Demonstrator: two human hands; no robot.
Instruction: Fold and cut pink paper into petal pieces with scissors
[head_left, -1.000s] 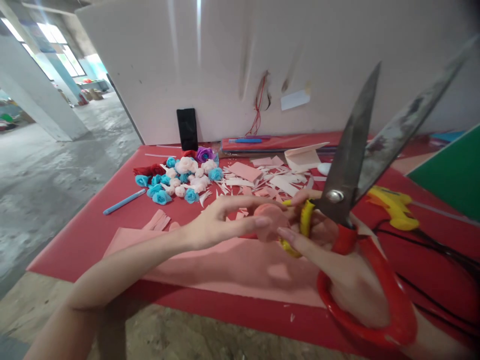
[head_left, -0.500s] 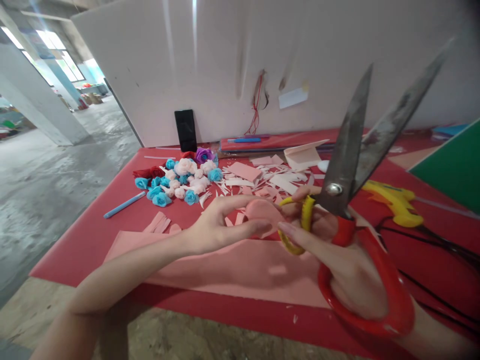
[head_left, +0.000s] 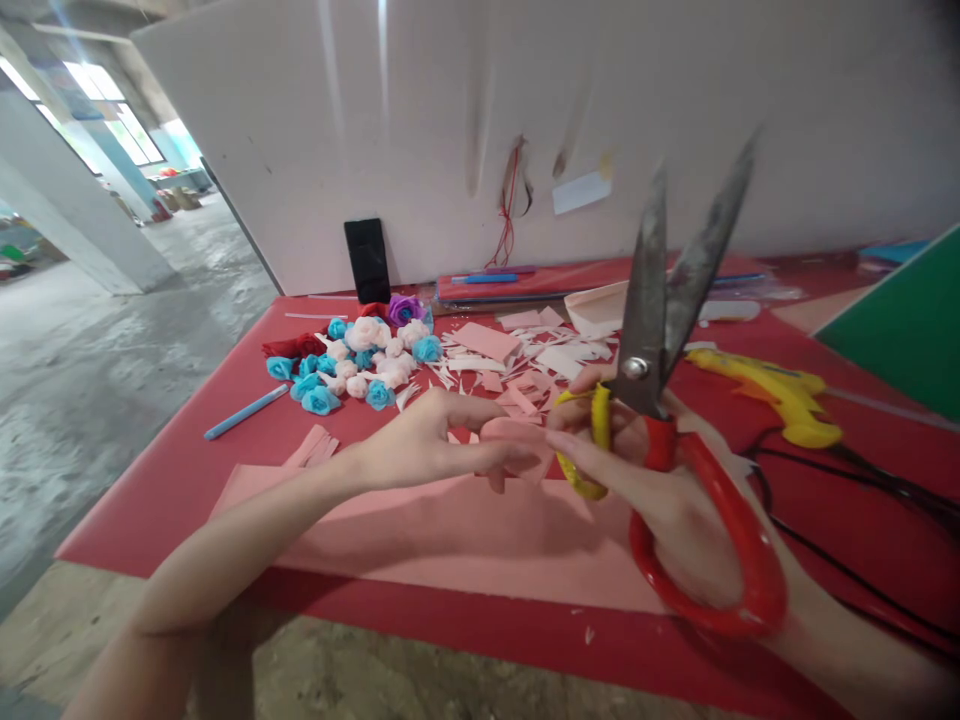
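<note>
My left hand (head_left: pixel 424 440) has a small rounded piece of pink paper (head_left: pixel 514 432) between its thumb and fingers. At the paper's other edge are the fingertips of my right hand (head_left: pixel 667 490). A large pair of scissors (head_left: pixel 643 300) hangs on my right hand, one red handle loop around it, the other loop wrapped in yellow. Its blades stand apart and point up, away from the paper. Below both hands a large pink paper sheet (head_left: pixel 465 545) lies along the table's near edge.
Blue, white, red and purple paper flowers (head_left: pixel 367 360) are heaped at left, beside paper scraps (head_left: pixel 525 355). A blue pen (head_left: pixel 247 411) lies further left. A black phone (head_left: pixel 367 260) leans on the white board (head_left: pixel 420 120). At right sits a yellow glue gun (head_left: pixel 772 390) with a black cable.
My right hand and the scissors have shifted left and turned slightly, with the blades more upright. The pink paper piece has tilted and shows a narrower face.
</note>
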